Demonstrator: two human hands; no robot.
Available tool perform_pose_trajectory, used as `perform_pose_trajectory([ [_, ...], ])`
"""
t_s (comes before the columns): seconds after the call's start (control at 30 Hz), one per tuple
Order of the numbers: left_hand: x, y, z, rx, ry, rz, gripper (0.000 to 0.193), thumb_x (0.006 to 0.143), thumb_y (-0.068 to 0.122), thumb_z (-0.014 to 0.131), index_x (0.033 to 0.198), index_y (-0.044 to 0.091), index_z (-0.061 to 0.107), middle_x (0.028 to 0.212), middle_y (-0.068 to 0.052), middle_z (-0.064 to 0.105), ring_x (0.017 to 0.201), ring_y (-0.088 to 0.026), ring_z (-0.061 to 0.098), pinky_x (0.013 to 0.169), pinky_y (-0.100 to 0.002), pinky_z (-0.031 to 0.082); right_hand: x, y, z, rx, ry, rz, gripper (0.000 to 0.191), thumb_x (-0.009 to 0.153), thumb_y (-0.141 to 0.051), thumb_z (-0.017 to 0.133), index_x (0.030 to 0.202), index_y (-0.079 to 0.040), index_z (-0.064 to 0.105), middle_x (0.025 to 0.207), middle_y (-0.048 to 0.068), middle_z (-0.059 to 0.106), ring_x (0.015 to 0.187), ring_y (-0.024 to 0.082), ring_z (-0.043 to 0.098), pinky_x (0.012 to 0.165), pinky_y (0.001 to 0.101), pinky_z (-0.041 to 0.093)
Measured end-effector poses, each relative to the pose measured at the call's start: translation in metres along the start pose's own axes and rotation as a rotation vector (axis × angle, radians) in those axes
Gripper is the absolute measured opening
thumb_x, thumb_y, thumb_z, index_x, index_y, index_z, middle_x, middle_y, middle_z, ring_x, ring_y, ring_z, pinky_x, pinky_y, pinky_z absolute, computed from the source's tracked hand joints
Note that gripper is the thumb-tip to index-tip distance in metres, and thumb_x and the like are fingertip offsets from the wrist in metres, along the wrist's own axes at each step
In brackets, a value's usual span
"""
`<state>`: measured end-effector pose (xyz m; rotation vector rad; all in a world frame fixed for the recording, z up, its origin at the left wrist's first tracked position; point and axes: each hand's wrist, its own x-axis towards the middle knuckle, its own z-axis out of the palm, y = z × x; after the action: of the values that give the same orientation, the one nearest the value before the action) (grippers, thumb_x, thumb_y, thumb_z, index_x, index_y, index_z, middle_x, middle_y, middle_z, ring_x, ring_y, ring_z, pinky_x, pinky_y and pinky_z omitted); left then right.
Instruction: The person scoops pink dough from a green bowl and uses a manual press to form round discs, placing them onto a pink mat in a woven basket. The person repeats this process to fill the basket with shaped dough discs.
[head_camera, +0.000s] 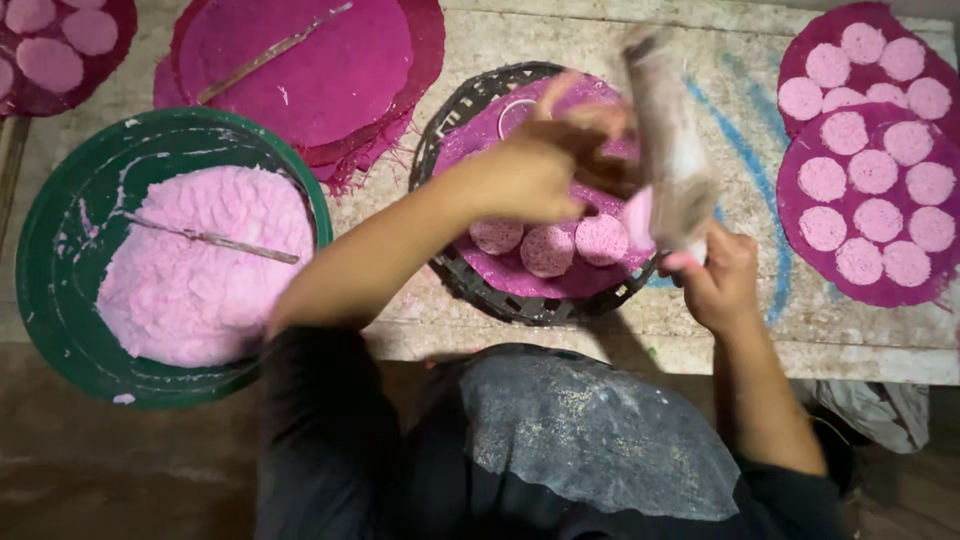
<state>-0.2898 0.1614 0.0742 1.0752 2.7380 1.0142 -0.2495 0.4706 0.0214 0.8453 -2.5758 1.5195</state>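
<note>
- Grey, powder-dusted cylindrical mould (668, 140), blurred, tilted, pink at its lower end.
- Left hand (535, 165) fingers closed on its middle.
- Right hand (718, 280) fingers grip its bottom.

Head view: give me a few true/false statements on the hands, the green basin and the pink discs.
1. The green basin holds pink powdery dough with a thin stick lying on it. True.
2. The right hand rests inside the green basin. False: it holds the lower end of a blurred grey tube-like tool above the dark woven tray.
3. The left hand is up at the tool, over the tray. True.
4. The tray's cloth carries no discs. False: three pink discs lie on it.
5. The round cloths at the right carry many pink discs. True.
</note>
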Motion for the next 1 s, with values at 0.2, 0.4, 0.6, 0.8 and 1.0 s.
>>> perform_pose_trajectory([
  [0.2,-0.103,0.084,-0.023,-0.288,-0.214,0.139,0.063,0.082,0.029,0.075,0.136,0.016,0.044,0.119,-0.015,0.052,0.108,-0.035,0.047,0.09,-0.051,0.03,0.062,-0.138,-0.011,-0.467,-0.362,-0.943,0.06,0.08,-0.062,0.069,0.082,-0.003,0.062,0.066,0.01,0.054,0.057,0.029,0.057,0.052,0.0403,0.045],
  [0.4,-0.175,0.125,-0.024,-0.204,-0.181,-0.08,0.029,0.095,0.027,0.058,0.121,0.015,0.066,0.088,-0.016,0.074,0.078,-0.036,0.073,0.071,-0.048,0.054,0.106,-0.188,0.054,-0.093,-0.961,-1.077,0.06,0.083,-0.065,0.059,0.081,-0.004,0.06,0.068,0.011,0.056,0.06,0.033,0.06,0.051,0.0441,0.044],
  [0.6,-0.26,0.138,-0.05,-0.191,0.004,-0.171,0.036,0.094,0.028,0.058,0.128,0.017,0.066,0.083,-0.013,0.074,0.073,-0.037,0.071,0.066,-0.049,0.053,0.085,-0.205,0.115,0.335,-1.491,-0.507,0.052,0.109,-0.048,0.046,0.09,-0.002,0.061,0.076,0.012,0.062,0.07,0.031,0.067,0.061,0.042,0.05],
  [0.8,-0.336,0.113,-0.057,-0.35,0.033,-0.501,0.026,0.095,0.031,0.061,0.113,0.013,0.068,0.083,-0.012,0.074,0.072,-0.029,0.074,0.065,-0.042,0.056,0.087,-0.201,0.149,0.412,-1.563,-0.348,0.046,0.104,-0.042,0.051,0.089,0.0,0.062,0.073,0.014,0.06,0.069,0.032,0.067,0.062,0.0435,0.048],
  [1.0,-0.435,0.037,-0.067,-1.134,0.378,-0.462,0.035,0.091,0.014,0.064,0.125,0.005,0.065,0.113,-0.016,0.071,0.104,-0.029,0.073,0.084,-0.044,0.059,0.136,-0.21,0.172,-0.104,-0.945,-1.097,0.027,0.099,-0.039,0.056,0.088,-0.016,0.065,0.063,-0.003,0.058,0.053,0.013,0.058,0.051,0.0244,0.044],
])
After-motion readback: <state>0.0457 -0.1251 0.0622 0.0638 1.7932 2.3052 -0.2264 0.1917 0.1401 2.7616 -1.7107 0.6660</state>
